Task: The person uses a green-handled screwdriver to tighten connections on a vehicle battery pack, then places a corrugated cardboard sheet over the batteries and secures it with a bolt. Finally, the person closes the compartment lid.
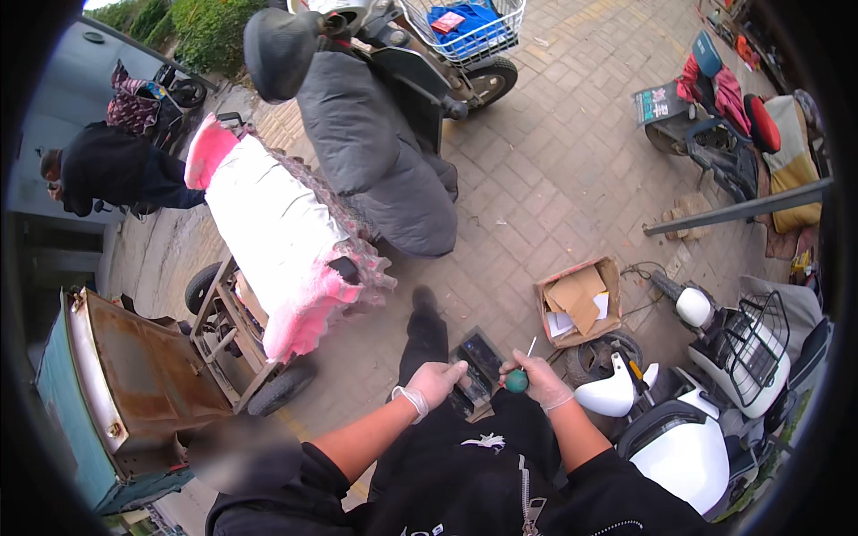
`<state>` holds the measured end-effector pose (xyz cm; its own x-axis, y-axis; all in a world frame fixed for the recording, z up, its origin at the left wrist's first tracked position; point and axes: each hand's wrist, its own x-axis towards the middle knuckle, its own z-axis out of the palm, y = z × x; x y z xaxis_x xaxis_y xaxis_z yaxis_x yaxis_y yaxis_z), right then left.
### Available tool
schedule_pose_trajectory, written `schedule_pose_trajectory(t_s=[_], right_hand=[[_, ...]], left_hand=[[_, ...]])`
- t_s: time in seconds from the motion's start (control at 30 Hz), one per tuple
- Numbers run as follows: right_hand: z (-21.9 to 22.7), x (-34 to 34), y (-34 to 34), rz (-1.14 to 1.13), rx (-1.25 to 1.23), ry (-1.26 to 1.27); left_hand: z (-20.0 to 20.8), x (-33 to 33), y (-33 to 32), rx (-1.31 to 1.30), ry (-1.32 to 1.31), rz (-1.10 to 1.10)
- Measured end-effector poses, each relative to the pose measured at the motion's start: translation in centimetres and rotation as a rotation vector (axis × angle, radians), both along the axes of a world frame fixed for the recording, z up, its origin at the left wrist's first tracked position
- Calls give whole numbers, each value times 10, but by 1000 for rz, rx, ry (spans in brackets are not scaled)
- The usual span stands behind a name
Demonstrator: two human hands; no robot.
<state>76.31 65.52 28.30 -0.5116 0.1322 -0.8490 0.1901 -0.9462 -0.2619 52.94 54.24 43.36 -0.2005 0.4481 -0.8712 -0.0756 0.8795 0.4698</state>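
My right hand (544, 384), in a thin clear glove, is closed around a screwdriver (517, 381). Its green rounded handle end faces me, and the thin metal shaft points away. My left hand (433, 385), gloved the same way, has its fingers drawn together; whether anything small is between them is hidden. Low between and just beyond both hands is a dark boxy object (482, 354) with a shiny panel. I cannot make out its kind. A white tuft (485, 441) shows against my dark clothing.
An open cardboard box (542, 308) holding cardboard pieces stands ahead right. White scooter parts (684, 460) crowd the right. A scooter with a grey padded cover (375, 152) is ahead. Left are a pink-and-white covered bundle (277, 214), a rusty cart (152, 357) and a person (125, 170).
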Motion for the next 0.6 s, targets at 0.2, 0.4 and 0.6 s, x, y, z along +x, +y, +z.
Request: schedule_pose_trajectory(t_s=[0.2, 0.4, 0.6], right_hand=[[81, -136, 24, 503, 233, -63], [181, -311, 24, 1007, 465, 87], [233, -434, -5, 1362, 578, 284]], left_hand=[[29, -142, -25, 196, 44, 164], [59, -240, -74, 286, 16, 448], [74, -262, -132, 341, 242, 662]])
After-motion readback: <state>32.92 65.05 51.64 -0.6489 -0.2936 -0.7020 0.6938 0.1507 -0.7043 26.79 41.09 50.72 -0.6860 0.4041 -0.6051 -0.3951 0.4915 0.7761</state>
